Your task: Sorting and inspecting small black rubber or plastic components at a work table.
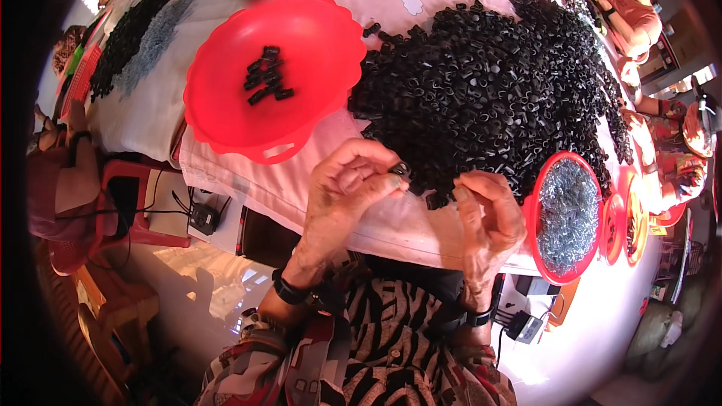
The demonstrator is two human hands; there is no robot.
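Observation:
My left hand (342,188) is closed in a pinch near the table's front edge, with a small black plastic clip-like piece (401,171) between thumb and fingertips. My right hand (490,214) is a short way to its right, thumb and forefinger brought together; whatever they hold is too small to make out. Just beyond both hands spreads a big heap of similar black pieces (481,75). A red scalloped bowl (323,34) stands to the left, with several black pieces (265,77) lying in it. Close to my right hand is a red bowl (535,237) full of thin silvery metal bits (569,214).
White cloth covers the table (226,177). More black pieces (135,34) and silvery bits (154,49) lie at the far left. Small bowls (635,214) stand at the right edge. People sit along both sides; a red plastic chair (124,180) is at the left.

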